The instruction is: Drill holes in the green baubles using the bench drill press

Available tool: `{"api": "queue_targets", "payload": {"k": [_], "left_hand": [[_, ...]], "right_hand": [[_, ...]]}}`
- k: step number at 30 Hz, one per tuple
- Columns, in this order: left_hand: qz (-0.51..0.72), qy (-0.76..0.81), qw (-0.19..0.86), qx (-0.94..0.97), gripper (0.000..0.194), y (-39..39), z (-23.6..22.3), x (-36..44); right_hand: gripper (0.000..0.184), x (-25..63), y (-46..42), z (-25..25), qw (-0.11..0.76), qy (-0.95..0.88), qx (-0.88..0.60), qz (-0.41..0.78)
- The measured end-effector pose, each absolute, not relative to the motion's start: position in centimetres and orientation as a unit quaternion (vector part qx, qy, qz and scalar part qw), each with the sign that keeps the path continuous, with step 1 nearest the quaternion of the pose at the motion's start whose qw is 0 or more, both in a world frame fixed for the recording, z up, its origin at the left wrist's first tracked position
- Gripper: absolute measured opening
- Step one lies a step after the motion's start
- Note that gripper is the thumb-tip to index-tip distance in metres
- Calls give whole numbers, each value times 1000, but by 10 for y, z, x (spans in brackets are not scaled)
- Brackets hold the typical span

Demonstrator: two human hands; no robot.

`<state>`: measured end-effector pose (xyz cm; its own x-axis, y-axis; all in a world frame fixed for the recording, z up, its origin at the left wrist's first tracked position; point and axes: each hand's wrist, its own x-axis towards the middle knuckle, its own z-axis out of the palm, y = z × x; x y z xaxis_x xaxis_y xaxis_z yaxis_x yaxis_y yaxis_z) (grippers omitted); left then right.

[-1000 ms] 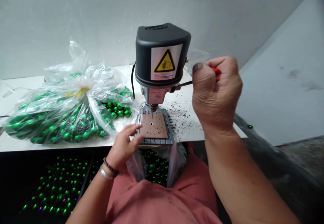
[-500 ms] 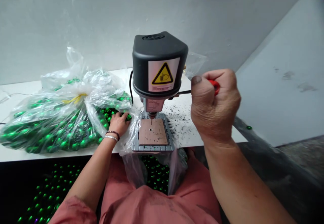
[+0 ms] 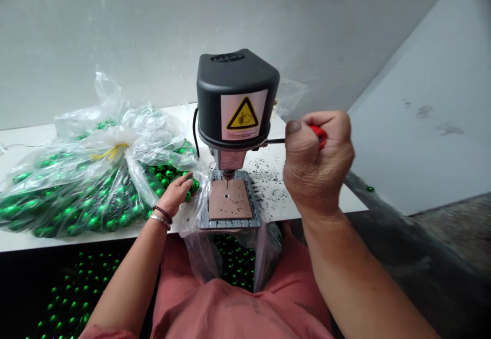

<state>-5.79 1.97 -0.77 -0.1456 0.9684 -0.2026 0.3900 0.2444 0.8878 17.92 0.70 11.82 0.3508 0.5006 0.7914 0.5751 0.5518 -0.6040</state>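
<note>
My right hand point(image 3: 318, 162) is wrapped round the red knob point(image 3: 319, 135) of the drill press lever, to the right of the black drill press point(image 3: 238, 88). My left hand point(image 3: 176, 194), with bracelets at the wrist, is at the mouth of the clear plastic bag. Its fingers curve round a few shiny green balls point(image 3: 195, 185); the grip is partly hidden. Below the chuck, the thin drill bit point(image 3: 227, 184) points down over a brown square board point(image 3: 230, 208) with a small hole point(image 3: 226, 196). No ball lies on the board.
A large clear bag point(image 3: 111, 155) of green balls, tied with a yellow strip, covers the left of the white table point(image 3: 345, 198). Dark shavings point(image 3: 268, 185) lie right of the press base. More green balls point(image 3: 236, 262) sit below the table edge, between plastic sheets.
My left hand has drawn back slightly from the bag's contents, and green balls now show at its fingers. The right hand stays on the knob. The view has shifted a little.
</note>
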Motion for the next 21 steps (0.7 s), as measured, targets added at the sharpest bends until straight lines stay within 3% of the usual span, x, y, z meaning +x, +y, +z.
{"api": "queue_targets", "payload": {"k": [8, 15, 21], "left_hand": [[362, 672, 499, 411, 53, 15, 2, -47], [444, 555, 565, 418, 41, -8, 19, -29], [346, 611, 424, 572, 46, 0, 7, -22]], "right_hand": [[18, 181, 6, 117, 672, -577, -463, -17], [20, 182, 6, 116, 673, -580, -459, -1], [22, 184, 6, 115, 677, -593, -435, 0]]}}
